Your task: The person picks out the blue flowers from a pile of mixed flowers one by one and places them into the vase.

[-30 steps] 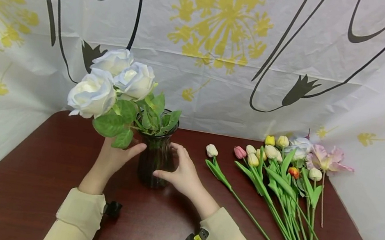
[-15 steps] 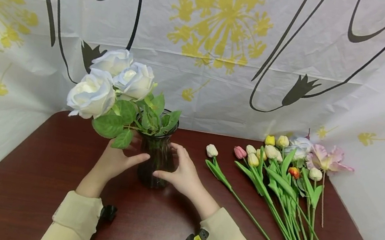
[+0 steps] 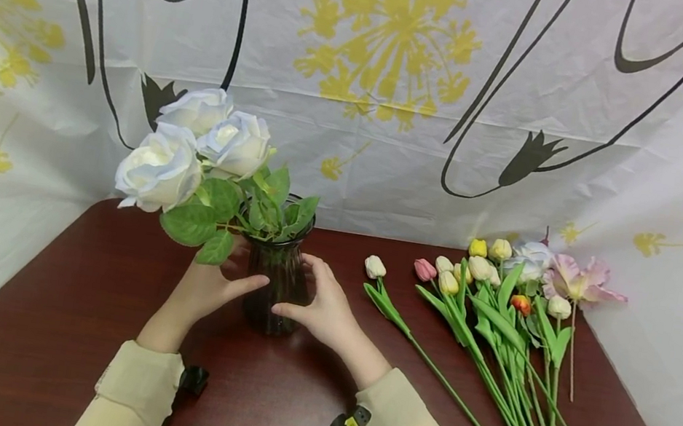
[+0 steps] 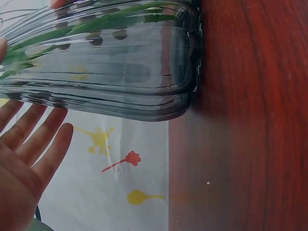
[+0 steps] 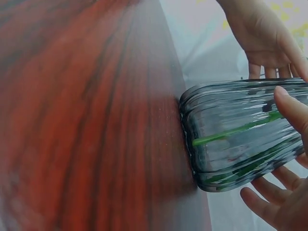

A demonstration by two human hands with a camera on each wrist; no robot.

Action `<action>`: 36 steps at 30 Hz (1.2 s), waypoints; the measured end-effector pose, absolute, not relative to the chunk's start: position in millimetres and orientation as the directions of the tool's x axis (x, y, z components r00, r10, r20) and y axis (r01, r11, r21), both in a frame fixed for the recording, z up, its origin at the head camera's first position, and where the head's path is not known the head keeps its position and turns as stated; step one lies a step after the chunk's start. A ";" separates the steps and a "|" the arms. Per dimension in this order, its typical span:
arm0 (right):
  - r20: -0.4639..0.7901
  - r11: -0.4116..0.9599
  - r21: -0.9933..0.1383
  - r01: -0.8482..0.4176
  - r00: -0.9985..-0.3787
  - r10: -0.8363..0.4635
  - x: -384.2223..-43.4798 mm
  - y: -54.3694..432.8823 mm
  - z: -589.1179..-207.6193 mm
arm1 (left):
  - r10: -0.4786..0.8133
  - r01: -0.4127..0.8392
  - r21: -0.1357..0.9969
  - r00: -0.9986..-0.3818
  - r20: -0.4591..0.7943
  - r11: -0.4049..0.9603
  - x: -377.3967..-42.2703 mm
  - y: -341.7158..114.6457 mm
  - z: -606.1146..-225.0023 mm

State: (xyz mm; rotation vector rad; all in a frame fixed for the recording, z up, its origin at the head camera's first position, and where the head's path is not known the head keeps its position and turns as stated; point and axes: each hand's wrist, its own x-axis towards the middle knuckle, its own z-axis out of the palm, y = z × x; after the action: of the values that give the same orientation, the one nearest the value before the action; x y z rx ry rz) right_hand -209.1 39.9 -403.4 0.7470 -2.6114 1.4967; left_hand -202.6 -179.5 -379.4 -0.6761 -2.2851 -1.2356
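A dark, ribbed glass vase point(image 3: 281, 274) stands upright on the table, holding pale blue-white roses point(image 3: 163, 168) whose blooms lean to the left. My left hand point(image 3: 199, 295) holds the vase from its left side, thumb across the front. From the right, my right hand point(image 3: 330, 311) grips it with the thumb in front and fingers reaching behind. In the left wrist view, the left fingertips point(image 4: 61, 113) touch the glass point(image 4: 125, 72). Green stems point(image 5: 231, 134) show through the vase in the right wrist view. Leaves partly hide the left fingers in the head view.
A single white tulip point(image 3: 375, 268) lies right of the vase. Farther right lie a bunch of several tulips point(image 3: 479, 269), a pink flower point(image 3: 579, 282) and a pale blue bloom point(image 3: 532, 260). A patterned white cloth point(image 3: 381, 167) hangs behind the table point(image 3: 35, 314).
My left hand has shifted slightly, its thumb moving down and right onto the front of the vase. The right hand keeps its place on the vase.
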 end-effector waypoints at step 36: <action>0.295 0.605 -0.597 -0.528 -0.845 -0.446 -210.2 66.2 -376.7 | 0.193 0.538 0.695 -0.835 0.515 0.477 -201.9 -180.8 -378.4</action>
State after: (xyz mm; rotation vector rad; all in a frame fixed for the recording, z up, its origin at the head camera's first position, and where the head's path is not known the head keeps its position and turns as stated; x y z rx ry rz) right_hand -210.2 66.2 -376.7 0.8255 -2.7087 1.0652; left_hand -201.9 -180.8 -378.4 -0.6130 -2.3618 -1.3025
